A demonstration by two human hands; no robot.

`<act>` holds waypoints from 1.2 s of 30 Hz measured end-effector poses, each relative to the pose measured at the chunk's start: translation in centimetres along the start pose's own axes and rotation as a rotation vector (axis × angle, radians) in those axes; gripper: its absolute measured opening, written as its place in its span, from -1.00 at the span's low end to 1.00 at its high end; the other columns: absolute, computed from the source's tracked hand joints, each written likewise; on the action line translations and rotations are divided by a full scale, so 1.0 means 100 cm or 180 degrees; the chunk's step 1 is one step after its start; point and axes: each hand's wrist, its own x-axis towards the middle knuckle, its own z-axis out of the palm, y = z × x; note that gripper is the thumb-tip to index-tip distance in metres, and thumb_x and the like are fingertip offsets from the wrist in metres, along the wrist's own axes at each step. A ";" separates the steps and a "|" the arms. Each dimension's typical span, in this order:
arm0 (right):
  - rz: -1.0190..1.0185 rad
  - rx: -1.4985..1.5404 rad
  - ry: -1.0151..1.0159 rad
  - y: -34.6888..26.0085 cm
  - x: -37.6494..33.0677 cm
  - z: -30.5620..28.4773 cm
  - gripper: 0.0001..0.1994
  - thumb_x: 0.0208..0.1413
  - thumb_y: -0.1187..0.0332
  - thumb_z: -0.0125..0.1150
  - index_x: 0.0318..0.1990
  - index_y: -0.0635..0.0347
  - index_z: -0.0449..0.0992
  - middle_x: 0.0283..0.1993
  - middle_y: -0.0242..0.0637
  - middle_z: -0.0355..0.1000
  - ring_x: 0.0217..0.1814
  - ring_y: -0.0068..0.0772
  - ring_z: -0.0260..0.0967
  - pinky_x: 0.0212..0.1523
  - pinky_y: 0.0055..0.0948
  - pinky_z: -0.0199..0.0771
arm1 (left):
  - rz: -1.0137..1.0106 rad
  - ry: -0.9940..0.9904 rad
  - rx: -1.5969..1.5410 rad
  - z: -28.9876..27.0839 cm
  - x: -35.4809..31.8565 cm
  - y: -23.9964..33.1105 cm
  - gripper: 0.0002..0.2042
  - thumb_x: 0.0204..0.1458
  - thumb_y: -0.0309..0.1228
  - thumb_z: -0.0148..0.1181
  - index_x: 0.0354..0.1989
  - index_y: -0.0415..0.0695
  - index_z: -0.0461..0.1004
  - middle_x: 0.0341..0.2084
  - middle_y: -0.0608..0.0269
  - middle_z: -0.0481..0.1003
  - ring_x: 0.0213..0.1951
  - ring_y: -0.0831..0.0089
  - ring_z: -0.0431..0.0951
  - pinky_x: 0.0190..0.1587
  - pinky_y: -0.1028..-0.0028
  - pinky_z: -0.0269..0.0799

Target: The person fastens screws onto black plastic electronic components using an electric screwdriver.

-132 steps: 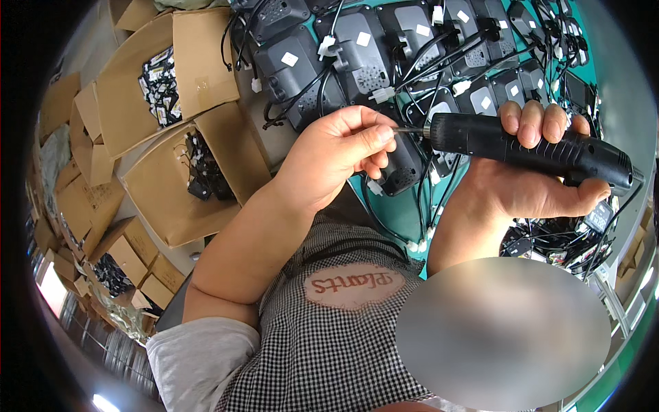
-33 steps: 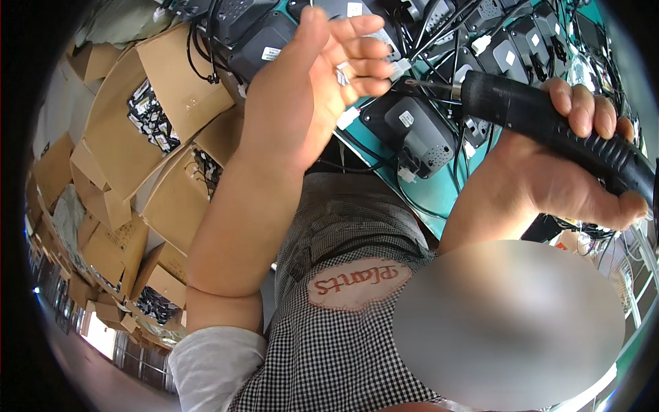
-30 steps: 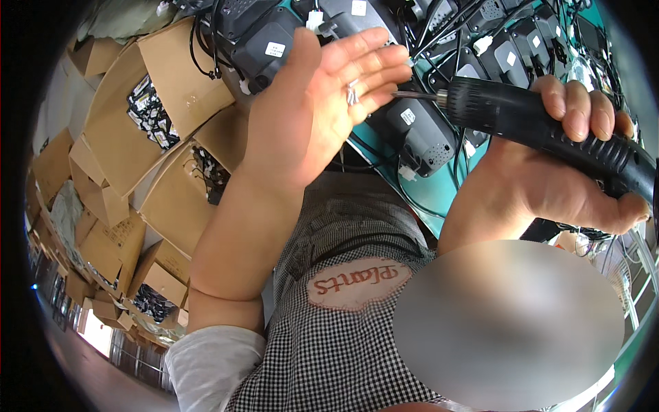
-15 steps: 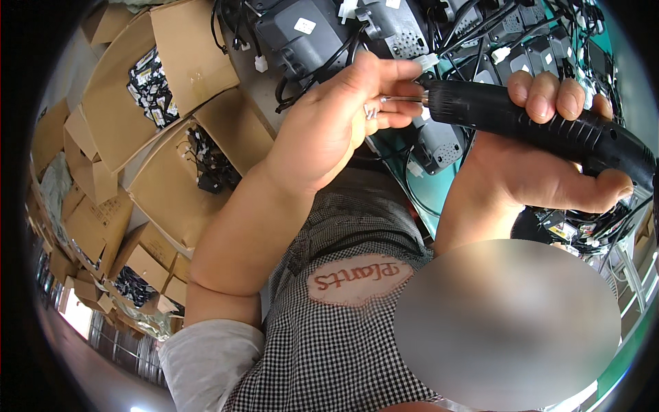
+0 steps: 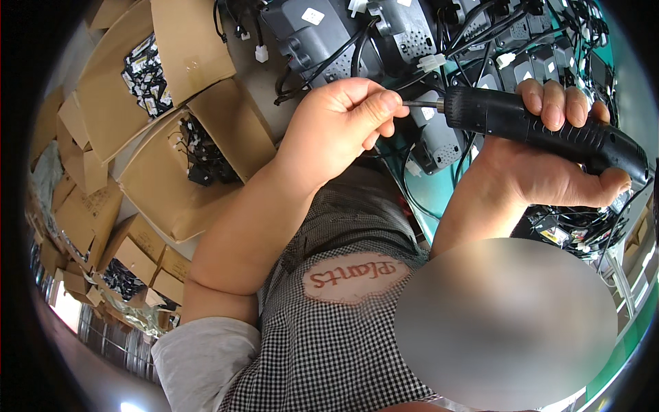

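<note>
My right hand (image 5: 549, 154) is wrapped round a black electric screwdriver (image 5: 504, 117), its thin metal bit (image 5: 420, 104) pointing left. At the tip of that bit, the thumb and forefinger of my left hand (image 5: 343, 120) are pinched together, with the other fingers curled under. The small silver screws that lay in this hand are now hidden inside it; whether one sits on the bit I cannot make out. Behind both hands are dark grey plastic housings (image 5: 312, 38) with perforated faces, black cables and white connectors (image 5: 432, 62).
Open cardboard boxes stand on the left, one (image 5: 199, 89) holding black cabled parts (image 5: 206, 161), another with small black-and-white pieces (image 5: 146, 75). A green work surface (image 5: 425, 199) carries the housings. More cabled parts (image 5: 559, 230) lie at the right, beyond my right wrist.
My left hand has gone from spread fingers with screws showing to a closed pinch at the bit's tip. The screwdriver has moved slightly right.
</note>
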 end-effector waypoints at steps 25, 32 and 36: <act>-0.1316 -0.1156 -0.0450 0.049 -0.008 -0.019 -0.31 -0.13 -0.44 -0.26 -0.15 -0.01 0.29 -0.57 -0.23 0.37 -0.72 -0.34 0.27 -0.70 -0.35 0.34 | 0.2556 0.1128 0.4530 -0.008 0.042 0.059 -0.77 -0.12 -0.35 0.13 -0.29 -0.19 0.48 -0.52 -0.01 0.47 -0.41 0.06 0.47 -0.36 0.24 0.37; -0.1382 -0.1204 -0.0713 0.062 -0.008 -0.026 -0.28 -0.14 -0.43 -0.23 -0.12 0.04 0.27 -0.54 -0.19 0.37 -0.71 -0.31 0.26 -0.68 -0.33 0.37 | 0.2161 0.1097 0.4399 -0.007 0.046 0.062 -0.78 -0.13 -0.35 0.15 -0.31 -0.18 0.48 -0.52 -0.02 0.47 -0.41 0.03 0.46 -0.35 0.23 0.37; -0.1451 -0.1432 -0.1239 0.060 -0.018 -0.018 -0.29 -0.08 -0.34 -0.13 0.00 0.11 0.19 -0.43 -0.08 0.36 -0.63 -0.28 0.29 -0.67 -0.32 0.36 | 0.2072 0.1018 0.4310 -0.010 0.046 0.065 -0.80 -0.13 -0.37 0.15 -0.33 -0.18 0.47 -0.53 -0.03 0.46 -0.41 0.03 0.46 -0.36 0.23 0.37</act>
